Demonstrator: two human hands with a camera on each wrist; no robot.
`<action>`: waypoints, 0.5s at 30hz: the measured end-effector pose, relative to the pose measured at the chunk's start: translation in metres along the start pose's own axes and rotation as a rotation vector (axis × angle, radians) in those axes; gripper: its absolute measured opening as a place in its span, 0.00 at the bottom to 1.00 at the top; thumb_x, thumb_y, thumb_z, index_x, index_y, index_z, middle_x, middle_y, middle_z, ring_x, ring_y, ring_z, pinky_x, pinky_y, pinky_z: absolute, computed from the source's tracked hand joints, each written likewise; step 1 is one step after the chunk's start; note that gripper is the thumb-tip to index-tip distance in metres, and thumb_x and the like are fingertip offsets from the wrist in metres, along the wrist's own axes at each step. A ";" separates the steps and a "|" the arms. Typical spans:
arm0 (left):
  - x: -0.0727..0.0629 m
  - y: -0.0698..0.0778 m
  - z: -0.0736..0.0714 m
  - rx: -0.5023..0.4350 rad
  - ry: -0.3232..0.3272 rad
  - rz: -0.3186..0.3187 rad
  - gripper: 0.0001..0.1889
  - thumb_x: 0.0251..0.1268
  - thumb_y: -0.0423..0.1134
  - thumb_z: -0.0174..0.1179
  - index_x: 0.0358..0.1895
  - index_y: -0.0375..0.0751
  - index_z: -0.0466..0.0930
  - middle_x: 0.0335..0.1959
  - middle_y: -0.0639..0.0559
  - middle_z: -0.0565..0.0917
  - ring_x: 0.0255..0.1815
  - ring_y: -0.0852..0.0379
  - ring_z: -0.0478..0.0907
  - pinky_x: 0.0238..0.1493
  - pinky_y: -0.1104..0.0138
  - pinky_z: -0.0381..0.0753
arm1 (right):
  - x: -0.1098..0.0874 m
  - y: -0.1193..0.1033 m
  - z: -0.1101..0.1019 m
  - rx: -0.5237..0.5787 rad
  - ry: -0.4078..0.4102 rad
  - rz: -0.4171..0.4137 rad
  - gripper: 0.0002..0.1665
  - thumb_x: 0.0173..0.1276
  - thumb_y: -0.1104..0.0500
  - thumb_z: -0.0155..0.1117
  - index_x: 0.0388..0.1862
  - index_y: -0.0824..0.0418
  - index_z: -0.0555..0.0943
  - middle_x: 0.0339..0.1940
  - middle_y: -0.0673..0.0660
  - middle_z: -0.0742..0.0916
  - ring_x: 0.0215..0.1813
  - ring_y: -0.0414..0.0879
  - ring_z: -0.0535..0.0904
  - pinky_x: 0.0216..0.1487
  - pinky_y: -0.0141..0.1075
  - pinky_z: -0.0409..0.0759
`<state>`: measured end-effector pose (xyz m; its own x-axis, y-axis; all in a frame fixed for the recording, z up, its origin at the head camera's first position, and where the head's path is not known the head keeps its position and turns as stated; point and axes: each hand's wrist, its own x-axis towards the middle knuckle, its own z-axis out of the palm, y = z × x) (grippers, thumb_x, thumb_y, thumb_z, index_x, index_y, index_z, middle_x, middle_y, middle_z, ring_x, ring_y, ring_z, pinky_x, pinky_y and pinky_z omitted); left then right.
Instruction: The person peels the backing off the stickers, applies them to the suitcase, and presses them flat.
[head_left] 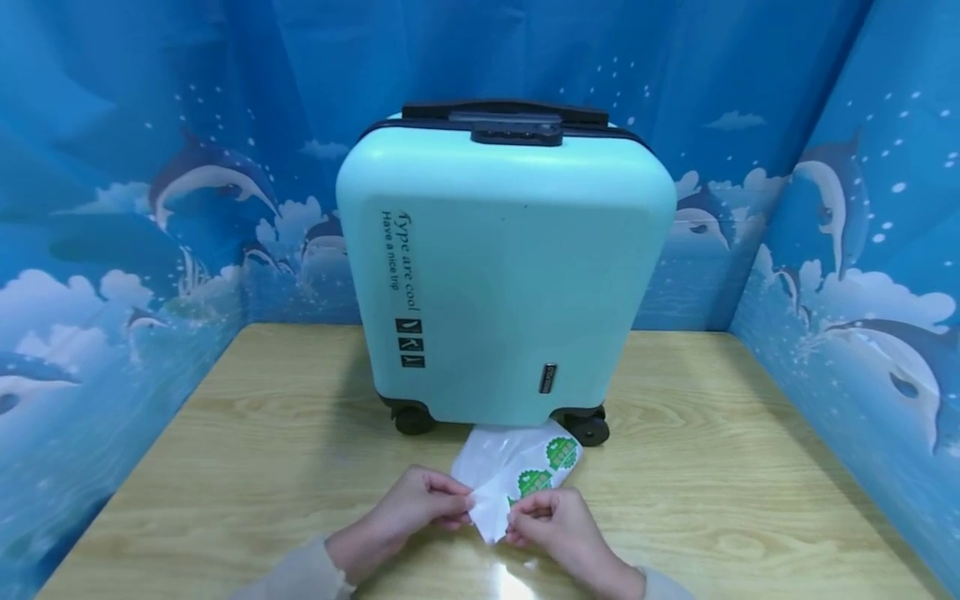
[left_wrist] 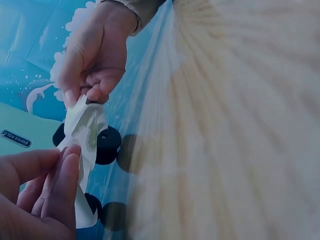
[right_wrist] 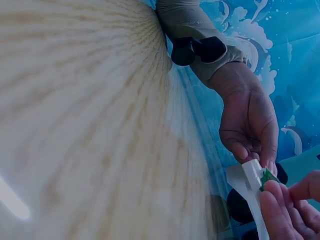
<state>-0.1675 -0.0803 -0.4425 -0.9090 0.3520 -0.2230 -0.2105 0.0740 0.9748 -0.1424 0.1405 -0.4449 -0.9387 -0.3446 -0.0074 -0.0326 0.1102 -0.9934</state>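
Observation:
A thin white plastic packet (head_left: 495, 467) with round green badges printed on it lies in front of the suitcase, its far end close to the suitcase's lower edge. My left hand (head_left: 412, 508) pinches the near left edge between thumb and fingers. At the near right edge, the fingertips of my right hand (head_left: 558, 523) pinch the packet too. The left wrist view shows the packet (left_wrist: 82, 125) creased and stretched between both hands. Behind it stands an upright mint-green suitcase (head_left: 495, 275) with a black handle on top.
Black wheels (head_left: 587, 427) of the suitcase rest on the light wood table (head_left: 697, 467). A blue curtain (head_left: 97, 225) printed with dolphins and clouds encloses the table at the back and both sides. Light reflects off the table near its front.

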 end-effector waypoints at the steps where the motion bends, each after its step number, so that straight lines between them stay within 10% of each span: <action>1: 0.000 0.000 -0.002 0.007 -0.004 0.004 0.11 0.53 0.28 0.65 0.39 0.25 0.81 0.28 0.45 0.85 0.26 0.60 0.82 0.31 0.69 0.84 | 0.000 0.000 0.000 0.002 -0.005 -0.004 0.09 0.58 0.72 0.61 0.34 0.80 0.79 0.27 0.69 0.86 0.27 0.40 0.84 0.34 0.34 0.84; 15: 0.002 0.002 -0.015 0.047 -0.049 -0.021 0.10 0.53 0.27 0.65 0.38 0.26 0.81 0.28 0.43 0.85 0.26 0.59 0.83 0.32 0.67 0.84 | -0.003 -0.003 -0.008 0.020 -0.056 -0.021 0.10 0.61 0.70 0.60 0.35 0.81 0.78 0.28 0.70 0.85 0.29 0.40 0.84 0.35 0.36 0.84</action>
<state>-0.1747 -0.0933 -0.4412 -0.8857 0.3949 -0.2443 -0.2114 0.1257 0.9693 -0.1425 0.1487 -0.4407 -0.9171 -0.3985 0.0073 -0.0445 0.0843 -0.9954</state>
